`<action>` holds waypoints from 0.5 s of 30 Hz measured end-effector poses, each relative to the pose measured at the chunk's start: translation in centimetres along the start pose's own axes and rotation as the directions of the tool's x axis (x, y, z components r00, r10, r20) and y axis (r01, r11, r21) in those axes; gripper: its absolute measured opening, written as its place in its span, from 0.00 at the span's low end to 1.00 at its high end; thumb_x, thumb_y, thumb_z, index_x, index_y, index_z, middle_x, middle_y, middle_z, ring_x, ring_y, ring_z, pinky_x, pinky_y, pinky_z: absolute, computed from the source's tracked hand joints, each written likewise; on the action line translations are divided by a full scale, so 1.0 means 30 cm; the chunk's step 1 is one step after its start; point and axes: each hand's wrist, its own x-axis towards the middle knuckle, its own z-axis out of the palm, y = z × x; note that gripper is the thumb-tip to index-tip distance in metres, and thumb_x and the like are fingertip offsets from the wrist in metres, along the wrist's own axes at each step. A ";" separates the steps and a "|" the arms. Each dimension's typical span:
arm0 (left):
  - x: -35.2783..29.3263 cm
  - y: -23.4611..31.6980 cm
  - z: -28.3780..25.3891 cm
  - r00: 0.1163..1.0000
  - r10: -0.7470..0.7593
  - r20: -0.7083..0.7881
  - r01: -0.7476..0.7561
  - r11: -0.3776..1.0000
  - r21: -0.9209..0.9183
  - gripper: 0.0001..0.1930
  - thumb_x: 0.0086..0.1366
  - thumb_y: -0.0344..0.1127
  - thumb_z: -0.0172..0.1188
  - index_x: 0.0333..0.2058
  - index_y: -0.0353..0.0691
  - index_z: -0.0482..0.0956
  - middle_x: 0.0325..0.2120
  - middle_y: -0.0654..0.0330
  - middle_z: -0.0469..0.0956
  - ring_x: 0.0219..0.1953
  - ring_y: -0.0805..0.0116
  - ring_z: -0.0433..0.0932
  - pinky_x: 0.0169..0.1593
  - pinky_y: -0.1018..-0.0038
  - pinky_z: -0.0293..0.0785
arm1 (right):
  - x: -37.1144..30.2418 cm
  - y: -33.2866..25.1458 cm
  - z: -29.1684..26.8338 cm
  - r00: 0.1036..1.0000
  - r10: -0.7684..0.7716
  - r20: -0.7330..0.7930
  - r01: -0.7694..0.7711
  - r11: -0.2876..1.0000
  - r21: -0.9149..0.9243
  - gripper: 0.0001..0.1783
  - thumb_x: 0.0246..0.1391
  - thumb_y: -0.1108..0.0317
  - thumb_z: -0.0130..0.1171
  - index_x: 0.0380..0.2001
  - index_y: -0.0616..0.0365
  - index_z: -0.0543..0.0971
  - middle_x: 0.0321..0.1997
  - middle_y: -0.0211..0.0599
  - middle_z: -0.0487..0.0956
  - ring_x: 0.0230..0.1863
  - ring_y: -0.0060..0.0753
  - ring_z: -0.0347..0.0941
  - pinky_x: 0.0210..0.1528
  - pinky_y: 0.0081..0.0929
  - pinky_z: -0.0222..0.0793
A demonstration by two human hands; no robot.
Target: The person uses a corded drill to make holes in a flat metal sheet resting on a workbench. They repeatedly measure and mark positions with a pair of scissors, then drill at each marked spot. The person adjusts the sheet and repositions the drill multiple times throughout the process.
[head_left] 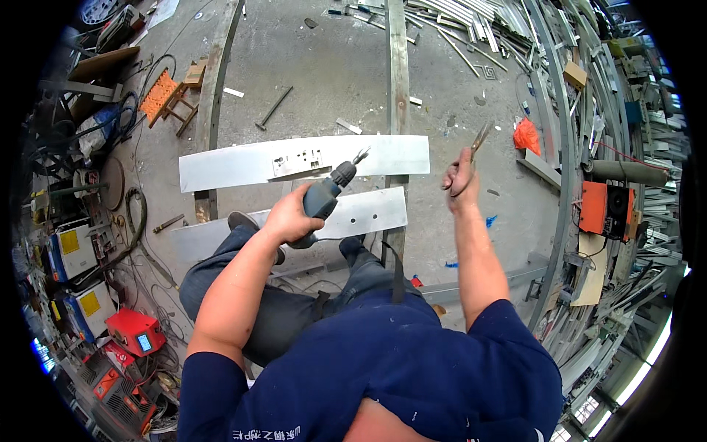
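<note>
A person in a navy shirt [368, 368], white lettering near its hem at 7 o'clock, works over metal strips on a workshop floor. The left hand [289, 215], toward 10 o'clock, has its fingers wrapped around a grey drill [322, 199] just off centre, the bit angled toward 12 o'clock and away from the legs, presumably for safety; any maker's mark is unreadable here. At 2 o'clock, the right hand [461, 179] has its fingers closed round a slim metal hand tool [481, 138], perhaps pliers or scissors, held upright and apart from the work. The lower strip [379, 206], bearing two dark holes, crosses near centre; beyond it, at 11 o'clock, the upper strip [247, 157] carries a small plate [292, 163] with cut-outs. Both span two rails [398, 74], which seem to keep them off the floor. At 8 o'clock, a red box [134, 331] shows a lit screen, too small to read. Farther off, a hammer [274, 108] lies at 11 o'clock.
</note>
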 end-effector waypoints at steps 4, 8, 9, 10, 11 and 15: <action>0.005 -0.045 0.008 0.992 -0.125 -0.019 0.123 0.991 -0.060 0.48 0.41 0.37 0.76 0.63 0.33 0.67 0.47 0.46 0.80 0.51 0.55 0.79 0.56 0.66 0.73 | 0.037 -0.063 0.003 0.970 -0.184 0.159 0.204 0.263 -0.943 0.36 0.50 0.39 0.68 0.39 0.67 0.81 0.31 0.49 0.83 0.34 0.46 0.81 0.39 0.40 0.75; 0.003 -0.071 0.031 0.981 -0.158 -0.117 0.119 0.952 -0.283 0.42 0.43 0.38 0.73 0.59 0.33 0.69 0.41 0.47 0.81 0.43 0.56 0.83 0.48 0.64 0.78 | 0.118 0.150 0.029 0.977 0.165 0.133 0.121 0.080 -0.989 0.36 0.45 0.39 0.70 0.33 0.70 0.83 0.35 0.58 0.83 0.39 0.53 0.82 0.44 0.42 0.75; 0.008 -0.089 0.043 0.979 -0.171 -0.108 0.119 0.918 -0.379 0.40 0.45 0.37 0.73 0.58 0.32 0.69 0.40 0.48 0.81 0.40 0.58 0.83 0.45 0.64 0.79 | 0.150 0.245 0.029 0.973 0.156 0.171 0.160 0.083 -0.984 0.36 0.44 0.39 0.70 0.30 0.71 0.83 0.34 0.59 0.83 0.39 0.55 0.82 0.44 0.42 0.75; 0.003 -0.109 0.055 0.976 -0.195 -0.103 0.124 0.872 -0.474 0.39 0.47 0.35 0.73 0.58 0.30 0.69 0.40 0.48 0.81 0.38 0.59 0.84 0.43 0.64 0.80 | 0.168 0.324 0.052 0.970 0.093 0.225 0.203 0.205 -0.958 0.33 0.45 0.42 0.70 0.29 0.71 0.83 0.34 0.59 0.83 0.38 0.55 0.82 0.43 0.43 0.76; -0.006 -0.088 0.051 0.970 -0.232 -0.077 0.154 0.825 -0.544 0.37 0.48 0.33 0.72 0.57 0.30 0.68 0.39 0.49 0.81 0.35 0.60 0.84 0.40 0.65 0.80 | 0.211 0.408 0.068 0.980 0.105 0.168 0.142 0.216 -0.966 0.33 0.45 0.44 0.70 0.31 0.71 0.83 0.35 0.60 0.83 0.39 0.56 0.82 0.44 0.43 0.76; -0.035 -0.047 0.073 0.961 -0.272 -0.047 0.171 0.720 -0.672 0.35 0.52 0.25 0.69 0.58 0.27 0.63 0.35 0.50 0.79 0.26 0.61 0.83 0.31 0.67 0.81 | 0.388 0.674 0.114 0.998 -0.007 0.056 0.056 0.229 -0.972 0.32 0.48 0.48 0.68 0.42 0.71 0.81 0.43 0.61 0.82 0.46 0.59 0.79 0.50 0.44 0.74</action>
